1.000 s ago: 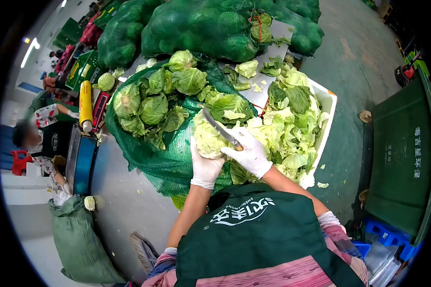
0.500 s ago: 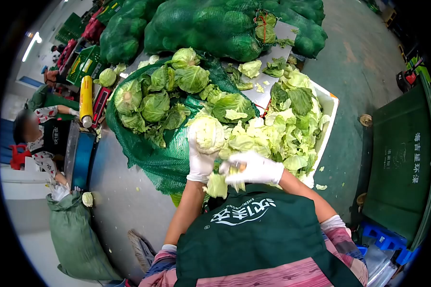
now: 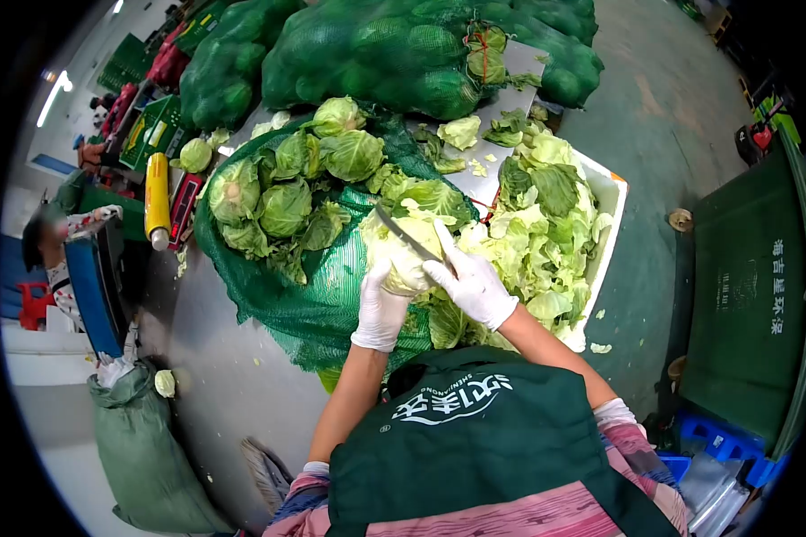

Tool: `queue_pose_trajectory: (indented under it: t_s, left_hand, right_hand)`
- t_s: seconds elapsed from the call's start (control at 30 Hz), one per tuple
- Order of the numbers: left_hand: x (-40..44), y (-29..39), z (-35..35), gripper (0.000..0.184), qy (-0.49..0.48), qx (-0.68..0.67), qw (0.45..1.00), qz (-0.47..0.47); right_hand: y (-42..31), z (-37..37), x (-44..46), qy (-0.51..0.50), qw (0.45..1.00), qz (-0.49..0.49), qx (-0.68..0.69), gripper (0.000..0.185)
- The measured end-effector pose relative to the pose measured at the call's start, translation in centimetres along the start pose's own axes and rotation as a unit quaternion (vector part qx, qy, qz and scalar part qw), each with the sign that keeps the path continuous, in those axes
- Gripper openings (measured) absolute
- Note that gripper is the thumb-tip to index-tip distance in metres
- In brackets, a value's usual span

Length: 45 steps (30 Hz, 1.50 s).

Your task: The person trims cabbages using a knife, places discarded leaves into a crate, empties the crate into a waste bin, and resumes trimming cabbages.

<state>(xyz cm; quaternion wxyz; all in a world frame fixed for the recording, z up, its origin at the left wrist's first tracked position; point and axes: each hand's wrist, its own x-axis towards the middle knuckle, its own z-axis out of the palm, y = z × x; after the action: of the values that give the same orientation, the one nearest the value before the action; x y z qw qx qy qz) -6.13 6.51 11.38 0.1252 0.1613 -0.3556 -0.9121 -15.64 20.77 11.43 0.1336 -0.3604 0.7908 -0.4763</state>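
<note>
Just left of the white box [image 3: 611,240] heaped with loose leaves [image 3: 546,255], a worker's left grip [image 3: 381,304] cradles a pale cabbage [image 3: 392,255] above green netting [image 3: 287,309], the right grip [image 3: 475,285] wrapped around a curved knife [image 3: 405,234]. From here, the head looks dense and weighty, its leaves crisp yet easily torn, best cupped low, clear of the blade. Fingers conceal the handle; the cabbage's underside is hidden.

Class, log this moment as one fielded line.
left hand: holds cabbage | right hand: holds knife over cabbage, contact unclear | right side: loose leaves in white box
</note>
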Motion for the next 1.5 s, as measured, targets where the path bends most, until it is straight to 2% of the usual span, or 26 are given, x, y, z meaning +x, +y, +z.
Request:
queue_pose_trajectory:
  t_s: [0.07, 0.13, 0.2, 0.27, 0.37, 0.47, 0.5, 0.53, 0.6, 0.67, 0.7, 0.73, 0.8, 0.87, 0.93, 1.0, 1.07, 1.13, 1.17, 1.2, 1.27, 1.3, 1.37, 1.4, 1.47, 1.5]
  left_hand:
    - [0.0, 0.1, 0.3, 0.057, 0.006, -0.022, 1.0, -0.001]
    - [0.2, -0.3, -0.1, 0.056, 0.017, 0.0, 0.999, 0.046]
    - [0.3, -0.3, -0.4, 0.057, 0.014, -0.012, 0.999, 0.04]
    - [0.2, 0.0, 0.2, 0.061, 0.007, 0.07, 0.995, 0.074]
    - [-0.3, 0.2, 1.0, 0.064, 0.018, 0.06, 0.995, 0.075]
    - [-0.7, 0.5, 1.1, 0.069, 0.034, 0.09, 0.991, 0.09]
    - [-0.4, 0.4, -0.2, 0.074, 0.033, 0.12, 0.987, 0.097]
    - [-0.6, 0.9, -0.5, 0.074, 0.033, 0.121, 0.987, 0.097]
    - [-1.0, 1.7, -1.1, 0.077, 0.008, 0.071, 0.995, 0.071]
    - [-1.3, 2.2, -1.0, 0.079, 0.011, 0.047, 0.997, 0.058]
    - [-1.3, 2.1, -0.9, 0.079, 0.012, 0.023, 0.998, 0.051]
    - [-1.2, 2.0, -0.8, 0.079, 0.01, 0.0, 0.999, 0.043]
    - [-0.9, 1.8, -0.3, 0.079, 0.01, -0.007, 0.999, 0.043]
    - [-0.6, 1.2, -0.4, 0.079, -0.019, 0.069, 0.995, 0.07]
    - [-0.5, 1.3, -0.5, 0.081, -0.027, 0.094, 0.992, 0.078]
    - [-0.9, 1.6, -0.4, 0.081, -0.002, 0.13, 0.986, 0.1]
    - [-1.1, 2.0, -1.4, 0.084, -0.003, 0.125, 0.988, 0.094]
    - [-1.4, 2.4, -1.5, 0.084, -0.037, 0.094, 0.99, 0.098]
    - [-1.5, 2.7, -1.2, 0.084, -0.029, 0.127, 0.985, 0.115]
    - [-1.4, 2.8, -0.9, 0.084, -0.028, 0.125, 0.985, 0.117]
    - [-1.3, 3.0, -0.4, 0.085, -0.003, 0.208, 0.972, 0.106]
    - [-1.3, 3.1, 0.1, 0.085, -0.003, 0.207, 0.972, 0.108]
    - [-1.3, 3.2, 1.1, 0.086, -0.003, 0.319, 0.94, 0.122]
    - [-1.2, 3.2, 1.1, 0.086, -0.001, 0.319, 0.94, 0.123]
    - [-1.0, 3.1, 0.9, 0.086, -0.028, 0.349, 0.927, 0.138]
    - [-1.1, 3.1, 1.0, 0.086, -0.027, 0.348, 0.927, 0.139]
  right_hand:
    - [-1.3, -0.5, -0.1, -0.043, 0.998, 0.026, -0.037, 0.069]
    - [-1.4, 0.2, -0.5, -0.047, 0.998, 0.014, -0.043, 0.073]
    - [-1.7, 0.8, -0.8, -0.019, 0.999, 0.005, -0.041, 0.069]
    - [-2.2, 0.4, -0.6, -0.031, 0.997, 0.023, -0.062, 0.069]
    - [-2.3, 0.4, -0.4, -0.015, 0.997, 0.013, -0.08, 0.065]
    - [-1.3, 0.0, 0.0, 0.027, 0.997, -0.021, -0.069, 0.054]
    - [-1.0, -0.8, 0.3, 0.012, 0.984, 0.106, 0.141, 0.049]
    - [-0.6, -1.8, 0.8, -0.003, 0.911, 0.227, 0.343, 0.044]
    - [1.0, -5.0, 1.9, 0.089, 0.861, 0.277, 0.418, 0.046]
    - [2.5, -7.0, 2.5, 0.149, 0.824, 0.243, 0.489, 0.052]
    - [1.9, -6.7, 2.3, 0.159, 0.881, 0.189, 0.404, 0.068]
    - [0.1, -6.8, 2.1, 0.113, 0.919, 0.224, 0.305, 0.076]
    - [-1.8, -4.2, 1.2, 0.04, 0.958, 0.187, 0.215, 0.078]
    - [-3.5, -2.8, 0.5, -0.08, 0.968, 0.139, 0.194, 0.081]
    - [-3.3, -1.0, 0.1, -0.057, 0.982, 0.071, 0.164, 0.075]
    - [-2.7, -2.1, 0.6, -0.082, 0.982, 0.05, 0.16, 0.064]
    - [-1.7, -3.7, 1.3, -0.104, 0.925, 0.209, 0.299, 0.053]
    - [1.1, -4.6, 1.8, -0.02, 0.93, 0.258, 0.259, 0.046]
    - [1.4, -4.3, 1.5, -0.001, 0.932, 0.204, 0.298, 0.056]
    - [0.7, -4.0, 1.5, -0.003, 0.933, 0.203, 0.296, 0.056]
    - [-1.5, -2.6, 1.3, 0.03, 0.988, 0.077, 0.129, 0.069]
    - [-2.0, -2.1, 1.3, 0.029, 0.989, 0.076, 0.127, 0.069]
    - [-2.6, -1.5, 1.4, 0.039, 0.993, 0.026, 0.106, 0.058]
    - [-2.8, -1.2, 1.5, 0.042, 0.994, 0.01, 0.099, 0.055]
    - [-2.8, -0.9, 1.6, 0.064, 0.98, 0.062, 0.179, 0.032]
    - [-1.9, -0.4, 2.0, 0.162, 0.967, 0.064, 0.188, 0.019]
